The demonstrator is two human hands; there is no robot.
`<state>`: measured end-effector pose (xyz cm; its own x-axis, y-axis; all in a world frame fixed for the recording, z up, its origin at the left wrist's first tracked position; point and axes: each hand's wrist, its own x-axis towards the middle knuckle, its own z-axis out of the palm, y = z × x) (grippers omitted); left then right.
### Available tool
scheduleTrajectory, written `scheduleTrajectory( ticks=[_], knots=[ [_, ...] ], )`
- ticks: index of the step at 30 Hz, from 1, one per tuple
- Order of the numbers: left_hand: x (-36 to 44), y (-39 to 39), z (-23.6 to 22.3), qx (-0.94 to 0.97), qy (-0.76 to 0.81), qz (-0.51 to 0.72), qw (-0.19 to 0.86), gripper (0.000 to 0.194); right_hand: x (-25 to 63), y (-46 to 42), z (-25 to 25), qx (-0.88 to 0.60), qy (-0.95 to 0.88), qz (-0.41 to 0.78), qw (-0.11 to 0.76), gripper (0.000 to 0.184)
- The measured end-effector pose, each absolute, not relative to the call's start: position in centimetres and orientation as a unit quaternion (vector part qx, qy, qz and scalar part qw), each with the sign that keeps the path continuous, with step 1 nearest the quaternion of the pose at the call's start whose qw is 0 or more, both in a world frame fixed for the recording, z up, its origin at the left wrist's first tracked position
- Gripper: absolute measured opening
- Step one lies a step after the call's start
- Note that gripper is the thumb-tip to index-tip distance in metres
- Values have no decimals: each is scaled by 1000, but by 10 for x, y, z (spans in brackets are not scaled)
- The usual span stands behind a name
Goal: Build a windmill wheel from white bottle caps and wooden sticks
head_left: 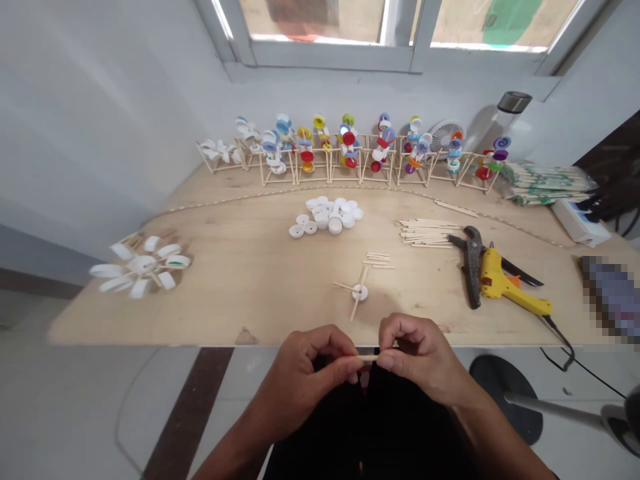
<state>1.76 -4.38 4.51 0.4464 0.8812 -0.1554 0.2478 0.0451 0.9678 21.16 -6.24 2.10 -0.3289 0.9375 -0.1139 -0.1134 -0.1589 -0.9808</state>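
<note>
Hands: both in view at near table edge, over person's dark clothing.
L hand (305, 380): thumb + index pinch left part of short wooden stick (367, 358); other fingers curled under, hard to see.
R hand (420, 357): thumb + index pinch right end of same stick; other fingers curled, not spread.
Stick: held level btwn both hands, just past near edge of plywood table (240, 320), not touching it.
Nearest piece: white bottle cap w/ crossed sticks (359, 292), on table just ahead of hands, apart from them.
Close by: small pile of loose short sticks (377, 261), just behind that piece.
Mid table: heap of white bottle caps (327, 217); longer sticks in loose stack (427, 233) to the right.
Tools: yellow hot glue gun (505, 280) lying against black-handled shears (471, 263), right side; cord drops off table edge.
Left side: white cap pinwheel (143, 265) flat on table.
Back row: stick stands w/ coloured caps (345, 153) along wall, upright.
Far R: wrapped stick bundles (545, 183), white power strip (580, 223). Blurred object at right edge, can't tell what.
</note>
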Motion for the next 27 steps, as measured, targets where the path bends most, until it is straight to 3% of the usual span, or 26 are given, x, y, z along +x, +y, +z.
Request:
scheduleTrajectory(
  ticks=[7, 13, 21, 24, 27],
  knots=[
    [16, -44, 48, 640, 460, 260, 557, 15, 213, -63, 24, -434, -592, 556, 391, 22],
    [12, -44, 44, 666, 445, 201, 564, 18, 216, -63, 27, -389, -620, 582, 355, 22],
    [14, -43, 35, 694, 470, 255, 483, 19, 214, -71, 31, -449, -621, 504, 398, 20],
    [11, -43, 28, 692, 500, 315, 414, 19, 233, -73, 31, -492, -630, 417, 433, 20],
    [9, -42, 20, 678, 544, 353, 346, 20, 274, -73, 26, -585, -640, 223, 446, 19]
  ],
)
